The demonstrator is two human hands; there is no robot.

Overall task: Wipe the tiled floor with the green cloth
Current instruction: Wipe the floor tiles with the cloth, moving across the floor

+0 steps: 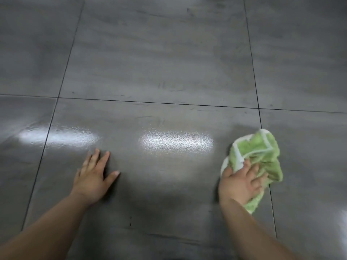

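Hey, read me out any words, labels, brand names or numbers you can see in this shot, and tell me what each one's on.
None: no text, label, brand or number shows anywhere.
Cloth: green with white stripes, no lettering or tag in view.
Floor: plain grey tiles with dark grout lines, scuffs and light glare, no writing.
Left hand and right hand: bare, nothing written or worn.

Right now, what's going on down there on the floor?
A person is down over the grey tiled floor, wiping it by hand. The right hand presses a bunched green cloth onto the tiles, right over a grout line. The left hand lies flat and empty on the neighbouring tile, apparently bracing. The tile between the hands shines with reflected light.
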